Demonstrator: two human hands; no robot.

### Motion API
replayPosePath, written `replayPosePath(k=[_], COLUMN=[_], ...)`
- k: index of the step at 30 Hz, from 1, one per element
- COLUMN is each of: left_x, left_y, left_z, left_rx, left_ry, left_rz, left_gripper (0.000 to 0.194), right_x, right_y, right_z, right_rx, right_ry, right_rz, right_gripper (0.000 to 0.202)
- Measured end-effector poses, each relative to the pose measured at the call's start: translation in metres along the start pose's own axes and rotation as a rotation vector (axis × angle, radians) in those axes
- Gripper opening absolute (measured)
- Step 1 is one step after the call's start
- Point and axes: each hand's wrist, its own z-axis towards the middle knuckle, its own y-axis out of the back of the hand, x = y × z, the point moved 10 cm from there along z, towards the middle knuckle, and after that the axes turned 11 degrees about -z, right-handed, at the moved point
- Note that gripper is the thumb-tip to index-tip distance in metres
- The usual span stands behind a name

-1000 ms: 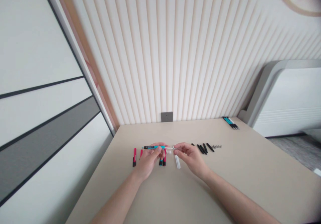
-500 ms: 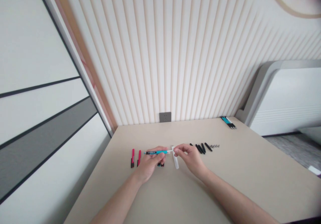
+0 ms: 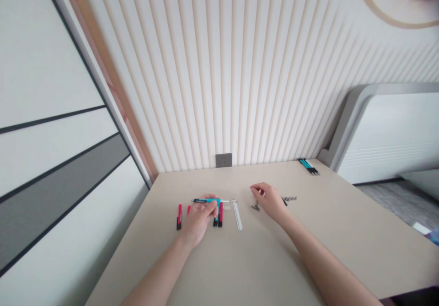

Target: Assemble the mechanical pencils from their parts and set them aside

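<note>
Head view: the pale tabletop (image 3: 192,274) is being reached over by two bare hands. The right hand (image 3: 270,201) is being held well apart to the right, whereas half a second ago it was near the pen's tip; its thumb and index finger are being kept nearly together, and whether anything is being pinched cannot be told. By the left hand (image 3: 200,219), a blue-and-black pen (image 3: 205,201) is being gripped level. Toward white sticks (image 3: 238,217), its white rod (image 3: 225,201) is being left protruding. Small greyish pieces (image 3: 255,206) are now being exposed below the right fingers.
</note>
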Motion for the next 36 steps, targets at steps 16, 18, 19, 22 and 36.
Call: replayPosePath(k=[16,18,19,22,36], left_x=[-0.002,-0.001,0.0,0.0,-0.004], left_y=[0.022,0.021,0.02,0.017,0.017], left_z=[0.006,0.006,0.005,0.004,0.004], left_rx=[-0.108,-0.094,-0.087,-0.074,-0.096], left_ry=[-0.084,-0.076,-0.073,-0.066,-0.079], left_rz=[-0.102,-0.074,-0.06,-0.016,-0.012], left_gripper=[0.025,0.025,0.025,0.026,0.026], right_x=[-0.034,-0.029,-0.024,-0.009,0.036], right_y=[-0.018,-0.015,-0.013,-0.007,-0.013], right_z=[-0.001,0.001,0.002,0.003,-0.017], right_rx=[0.217,0.157,0.123,0.038,0.149], right_ry=[-0.078,-0.051,-0.034,-0.014,-0.086], right_rz=[-0.422,-0.293,-0.183,0.253,0.849], right_gripper=[0.027,0.032,0.033,0.035,0.039])
